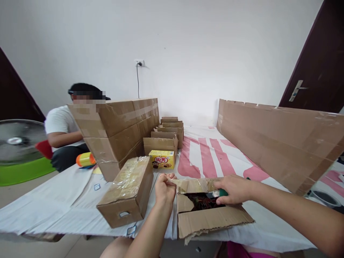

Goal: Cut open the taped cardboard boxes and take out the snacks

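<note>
An opened cardboard box lies in front of me near the table's front edge, its near flap folded outward. Dark printed packaging shows inside. My left hand is closed at the left end of the box's far flap, which has clear tape on it. My right hand grips a green-handled knife over the right side of the opening; most of its blade is hidden. Just beyond my left hand stands a yellow snack box.
A taped carton lies left of my hands, before a stack of cartons. Several open boxes line up behind. A tall cardboard panel stands right. A person sits beyond the stack, near a fan.
</note>
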`<state>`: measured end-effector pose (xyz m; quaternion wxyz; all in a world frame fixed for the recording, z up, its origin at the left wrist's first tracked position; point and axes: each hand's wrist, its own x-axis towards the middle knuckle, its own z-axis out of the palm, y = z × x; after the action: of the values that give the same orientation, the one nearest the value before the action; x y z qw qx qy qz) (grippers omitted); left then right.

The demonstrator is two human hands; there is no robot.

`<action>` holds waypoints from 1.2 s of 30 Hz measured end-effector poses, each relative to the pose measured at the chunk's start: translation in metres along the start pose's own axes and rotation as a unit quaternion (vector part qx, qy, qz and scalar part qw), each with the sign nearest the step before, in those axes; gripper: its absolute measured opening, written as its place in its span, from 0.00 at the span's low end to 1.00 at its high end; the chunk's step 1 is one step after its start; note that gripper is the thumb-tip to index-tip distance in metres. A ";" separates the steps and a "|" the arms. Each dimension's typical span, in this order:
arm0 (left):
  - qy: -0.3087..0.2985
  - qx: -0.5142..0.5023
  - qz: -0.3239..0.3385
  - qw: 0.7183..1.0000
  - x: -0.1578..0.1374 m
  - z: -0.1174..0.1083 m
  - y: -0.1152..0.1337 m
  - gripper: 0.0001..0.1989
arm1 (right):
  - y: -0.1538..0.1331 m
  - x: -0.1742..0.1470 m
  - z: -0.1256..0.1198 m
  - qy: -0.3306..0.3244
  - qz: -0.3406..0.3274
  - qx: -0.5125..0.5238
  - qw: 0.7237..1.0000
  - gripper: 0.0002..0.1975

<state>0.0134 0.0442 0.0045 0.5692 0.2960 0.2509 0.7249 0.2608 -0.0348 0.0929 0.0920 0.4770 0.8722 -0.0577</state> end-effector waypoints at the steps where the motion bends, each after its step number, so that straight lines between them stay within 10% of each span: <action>1: -0.005 -0.003 -0.004 1.000 0.000 -0.001 0.002 0.16 | 0.001 0.000 -0.001 -0.001 -0.002 0.004 1.000 0.19; 10: -0.074 0.031 0.011 0.997 -0.019 0.010 0.018 0.17 | -0.008 -0.008 -0.022 0.013 0.005 0.153 0.988 0.22; 19: -0.089 0.162 0.088 0.979 -0.021 0.000 0.013 0.17 | -0.050 0.022 -0.040 0.006 0.011 0.053 0.999 0.22; 24: -0.161 0.267 0.107 0.944 -0.020 -0.007 0.030 0.13 | -0.046 0.035 -0.041 -0.113 0.021 0.009 0.993 0.25; 30: -0.283 0.437 0.159 0.839 -0.017 -0.012 0.048 0.10 | -0.037 0.038 -0.042 -0.136 -0.035 0.091 0.986 0.23; 36: -0.271 0.450 0.168 0.834 -0.018 -0.011 0.045 0.06 | -0.033 0.050 -0.042 -0.068 -0.068 0.103 0.990 0.21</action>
<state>-0.0224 0.0163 0.0257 0.2878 0.7414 0.3320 0.5072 0.2022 -0.0031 0.1231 0.0971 0.4183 0.8838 -0.1857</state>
